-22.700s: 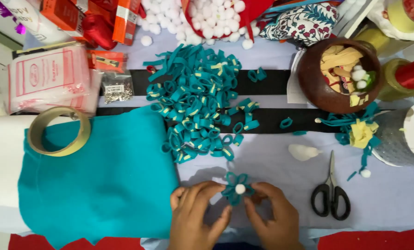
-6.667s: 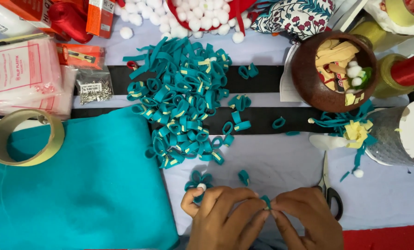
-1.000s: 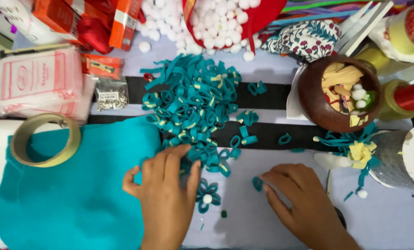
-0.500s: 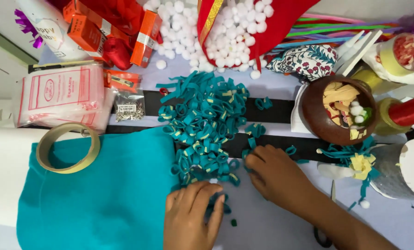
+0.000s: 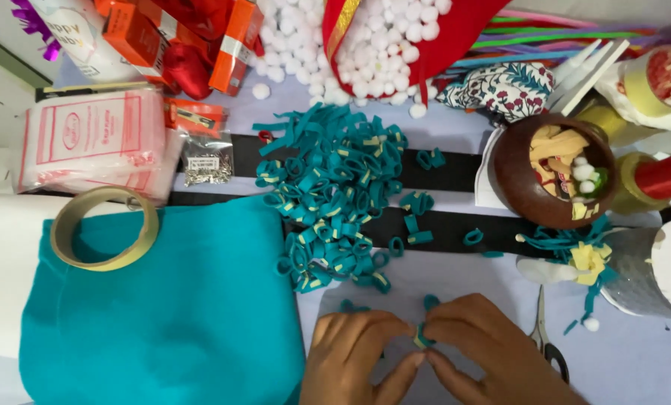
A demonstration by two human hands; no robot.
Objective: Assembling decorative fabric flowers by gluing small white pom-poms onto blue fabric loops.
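Left hand (image 5: 358, 356) and right hand (image 5: 485, 352) met, fingertips pinched on one teal loop (image 5: 422, 335) low at centre | loop pile (image 5: 335, 195) lay above | best kept flat, gripped firmly near its taped end.

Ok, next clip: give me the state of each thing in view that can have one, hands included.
Left hand: fingertips pinching the teal felt loop.
Right hand: pinching the same loop.
Teal felt loop: folded, held between both hands.
Pile of teal loops: loose heap.
Scissors: closed, partly under the right hand.
Tape roll: lying flat on the teal felt sheet.
Brown bowl: upright, holding scraps.
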